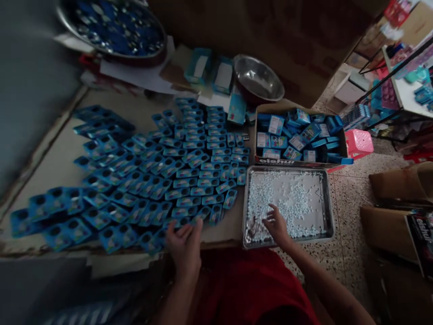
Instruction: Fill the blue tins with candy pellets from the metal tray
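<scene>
Many blue blister cards [189, 171] lie in overlapping rows on a flat cardboard sheet [61, 162]. My left hand [184, 243] rests at the sheet's near edge, fingers together and touching the nearest cards. My right hand [275, 223] reaches into a metal tray [329, 203] strewn with small pale-blue pieces [291, 198], fingers curled down on the pieces at the tray's near left part. Whether it holds one is hidden.
A cardboard box [341, 140] of blue packs stands behind the tray. A steel bowl [259, 81] and a round pan [111, 31] of blue items are farther back. A pink basket [358, 142], shelves and brown boxes [399, 185] stand on the right floor.
</scene>
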{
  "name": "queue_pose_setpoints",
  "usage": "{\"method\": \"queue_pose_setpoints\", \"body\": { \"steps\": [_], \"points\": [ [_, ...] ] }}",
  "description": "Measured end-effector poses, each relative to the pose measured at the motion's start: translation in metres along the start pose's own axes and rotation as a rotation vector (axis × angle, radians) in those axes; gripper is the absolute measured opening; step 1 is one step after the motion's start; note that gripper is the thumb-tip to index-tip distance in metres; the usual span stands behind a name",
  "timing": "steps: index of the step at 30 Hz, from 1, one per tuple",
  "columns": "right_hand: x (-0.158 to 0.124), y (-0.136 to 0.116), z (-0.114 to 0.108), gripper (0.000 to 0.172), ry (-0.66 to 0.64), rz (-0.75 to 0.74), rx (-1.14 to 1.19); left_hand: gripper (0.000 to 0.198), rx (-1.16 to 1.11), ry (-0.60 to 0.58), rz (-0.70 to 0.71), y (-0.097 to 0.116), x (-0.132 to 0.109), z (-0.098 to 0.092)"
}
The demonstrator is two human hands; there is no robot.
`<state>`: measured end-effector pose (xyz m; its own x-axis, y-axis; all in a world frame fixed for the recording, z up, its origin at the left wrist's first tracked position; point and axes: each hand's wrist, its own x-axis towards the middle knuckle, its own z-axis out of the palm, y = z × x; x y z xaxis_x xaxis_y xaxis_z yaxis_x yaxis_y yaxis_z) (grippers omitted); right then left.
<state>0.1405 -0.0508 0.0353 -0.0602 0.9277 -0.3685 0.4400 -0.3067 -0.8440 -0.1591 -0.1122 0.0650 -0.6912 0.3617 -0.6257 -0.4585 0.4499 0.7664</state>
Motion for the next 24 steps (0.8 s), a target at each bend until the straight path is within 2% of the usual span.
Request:
{"method": "queue_pose_setpoints", "body": {
  "steps": [2, 3, 5, 7, 9, 11, 12, 13, 14, 16, 18, 21, 24],
  "points": [
    [0.006, 0.003, -0.035, 0.051, 0.163, -0.03, 0.001, 0.081, 0.103, -0.059, 0.302, 0.028, -0.01, 0.028],
    [0.016, -0.002, -0.052, 0.046, 0.234, -0.059, -0.001, 0.068, 0.134, -0.111, 0.446, 0.047, -0.01, 0.052],
    [0.056, -0.026, -0.088, 0.04, 0.365, -0.161, -0.014, 0.051, 0.148, -0.25, 0.646, 0.09, 0.0, 0.122],
    [0.118, -0.06, -0.125, 0.039, 0.532, -0.304, -0.052, 0.043, 0.159, -0.4, 0.752, 0.131, 0.021, 0.215],
    [0.193, -0.095, -0.161, 0.047, 0.619, -0.301, -0.161, 0.049, 0.209, -0.507, 0.735, 0.159, 0.046, 0.314],
    [0.268, -0.124, -0.189, 0.052, 0.648, -0.112, -0.395, 0.064, 0.305, -0.498, 0.624, 0.171, 0.069, 0.401],
    [0.301, -0.134, -0.199, 0.054, 0.664, -0.07, -0.439, 0.069, 0.339, -0.5, 0.558, 0.17, 0.078, 0.435],
    [0.329, -0.141, -0.206, 0.056, 0.679, -0.051, -0.46, 0.074, 0.356, -0.505, 0.519, 0.167, 0.086, 0.462],
    [0.352, -0.145, -0.21, 0.06, 0.673, -0.025, -0.498, 0.078, 0.364, -0.513, 0.489, 0.161, 0.094, 0.481],
    [0.381, -0.147, -0.209, 0.071, 0.616, 0.008, -0.614, 0.08, 0.35, -0.534, 0.465, 0.148, 0.106, 0.497],
    [0.388, -0.145, -0.201, 0.077, 0.555, 0.033, -0.741, 0.074, 0.33, -0.559, 0.447, 0.139, 0.117, 0.492],
    [0.37, -0.142, -0.188, 0.066, 0.559, -0.023, -0.733, 0.055, 0.293, -0.635, 0.419, 0.141, 0.125, 0.46],
    [0.331, -0.144, -0.177, 0.055, 0.595, -0.152, -0.49, 0.051, 0.251, -0.742, 0.437, 0.152, 0.116, 0.419]
  ]
}}
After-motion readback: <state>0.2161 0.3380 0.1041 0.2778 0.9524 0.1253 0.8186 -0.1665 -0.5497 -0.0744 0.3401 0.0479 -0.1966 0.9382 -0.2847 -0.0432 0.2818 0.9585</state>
